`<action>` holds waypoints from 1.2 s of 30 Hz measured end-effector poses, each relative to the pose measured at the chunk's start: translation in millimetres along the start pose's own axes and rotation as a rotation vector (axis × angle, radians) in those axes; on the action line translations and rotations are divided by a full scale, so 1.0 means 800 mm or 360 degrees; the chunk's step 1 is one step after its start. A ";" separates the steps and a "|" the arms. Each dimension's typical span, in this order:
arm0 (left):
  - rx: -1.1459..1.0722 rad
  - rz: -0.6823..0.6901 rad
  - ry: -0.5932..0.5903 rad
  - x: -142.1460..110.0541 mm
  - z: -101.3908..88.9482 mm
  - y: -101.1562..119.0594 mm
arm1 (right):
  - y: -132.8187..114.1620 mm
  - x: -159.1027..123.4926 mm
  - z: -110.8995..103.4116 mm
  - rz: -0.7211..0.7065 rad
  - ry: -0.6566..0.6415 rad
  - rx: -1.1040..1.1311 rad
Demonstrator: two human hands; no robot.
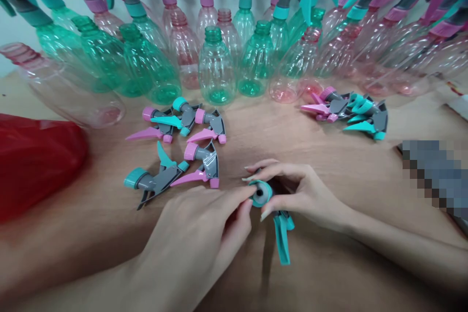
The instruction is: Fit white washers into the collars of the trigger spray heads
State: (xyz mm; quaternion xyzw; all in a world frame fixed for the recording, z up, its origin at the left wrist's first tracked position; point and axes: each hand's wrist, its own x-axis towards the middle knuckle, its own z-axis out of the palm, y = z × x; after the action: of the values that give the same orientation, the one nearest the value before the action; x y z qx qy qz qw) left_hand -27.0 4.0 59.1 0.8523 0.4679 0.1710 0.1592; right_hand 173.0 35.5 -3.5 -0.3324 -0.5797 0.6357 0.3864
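Low over the tabletop, a teal-and-grey trigger spray head [283, 239] is between my hands, its round teal collar facing up toward me. My right hand [303, 190] is closed around its neck, thumb and fingers on either side of the collar. From the left, my left hand [208, 229] pinches the collar's edge with thumb and index finger. The teal trigger hangs below my right fingers. Just left of my hands lie a pink-and-grey spray head [210, 163] and a teal-and-grey spray head [157, 183].
More loose spray heads [186, 119] lie behind, with another cluster [351, 109] at right. Uncapped green and pink bottles [217, 68] stand across the back, before bottles with sprayers fitted [244, 14]. A red plastic bag [36, 165] is at left, a pixelated dark object [435, 175] at right.
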 end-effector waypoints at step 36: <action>-0.0218 0.0579 0.0415 -0.010 -0.015 -0.007 | -0.060 0.050 0.016 -0.0429 -0.0138 -0.0640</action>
State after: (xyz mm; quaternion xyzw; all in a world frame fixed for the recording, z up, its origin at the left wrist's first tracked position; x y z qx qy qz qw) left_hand -40.4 1.6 66.1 0.8806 0.3104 0.3368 0.1214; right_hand 148.1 65.7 46.5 -0.2947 -0.7497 0.4639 0.3687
